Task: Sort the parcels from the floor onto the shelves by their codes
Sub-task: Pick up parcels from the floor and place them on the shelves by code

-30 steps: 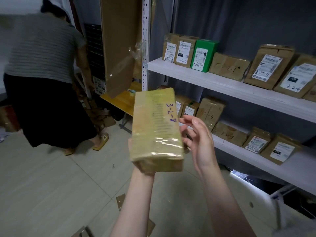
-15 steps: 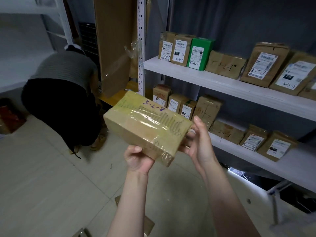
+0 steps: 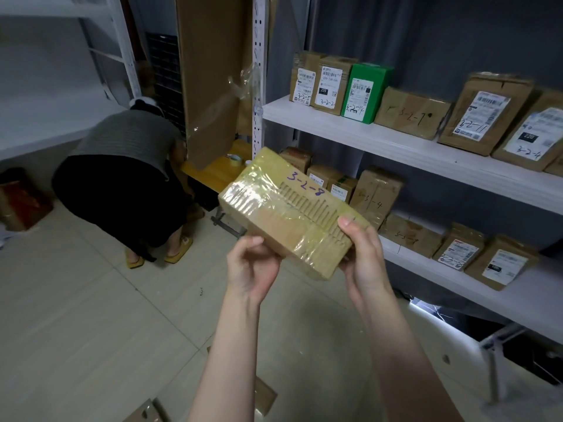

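Note:
I hold a tape-wrapped cardboard parcel (image 3: 286, 208) marked 3-2-8 in purple, tilted in front of the shelves. My left hand (image 3: 251, 266) grips its near left edge from below. My right hand (image 3: 362, 257) grips its near right corner, thumb on top. The upper shelf (image 3: 380, 141) carries parcels coded 3-2-5, 3-2-2, a green box (image 3: 364, 92) marked 3-2-14, then 3-2-7, 3-2-11 and 3-2-4. The lower shelf (image 3: 533, 300) holds parcels with 3-3 codes.
Another person (image 3: 122, 184) bends over at the left, beside a tall cardboard sheet (image 3: 210, 77) leaning on the shelf post. A yellow table (image 3: 219, 172) stands behind. Loose cardboard pieces (image 3: 265, 397) lie on the tiled floor near my arms. White shelving stands far left.
The parcel turned from upright to lying tilted, code facing up. My right hand went from hovering beside it to gripping its corner. The other person bent down lower.

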The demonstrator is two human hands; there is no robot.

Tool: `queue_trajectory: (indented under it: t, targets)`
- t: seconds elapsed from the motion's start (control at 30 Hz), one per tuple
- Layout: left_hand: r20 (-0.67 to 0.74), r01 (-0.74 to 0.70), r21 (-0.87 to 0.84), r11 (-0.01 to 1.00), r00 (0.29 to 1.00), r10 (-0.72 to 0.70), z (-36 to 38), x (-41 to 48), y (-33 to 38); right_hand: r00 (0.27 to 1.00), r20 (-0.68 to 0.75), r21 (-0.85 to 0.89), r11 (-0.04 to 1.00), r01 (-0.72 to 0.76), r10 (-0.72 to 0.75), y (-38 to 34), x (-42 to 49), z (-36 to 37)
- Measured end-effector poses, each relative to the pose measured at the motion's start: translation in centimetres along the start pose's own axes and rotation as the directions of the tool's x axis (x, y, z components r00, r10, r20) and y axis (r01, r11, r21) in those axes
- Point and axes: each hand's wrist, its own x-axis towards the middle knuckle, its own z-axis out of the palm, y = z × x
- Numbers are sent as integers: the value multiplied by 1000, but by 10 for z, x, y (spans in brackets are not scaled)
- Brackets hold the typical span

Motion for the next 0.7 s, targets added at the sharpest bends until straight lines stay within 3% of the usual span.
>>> queue_trajectory:
  t: [0.13,0.3,0.7]
  targets:
    - [-215,99,242,965,976,-46,2,3,9,997,-71,55,997,46,-42,-3,0,-2]
    - [-280,85,421,903,959,40,11,4,9,993,-100,59,996,62,-56,-4,-1,-7]
    - [-252,49,432,901,965,68,17,4,10,986,-135,115,987,115,-99,-4,3,-17]
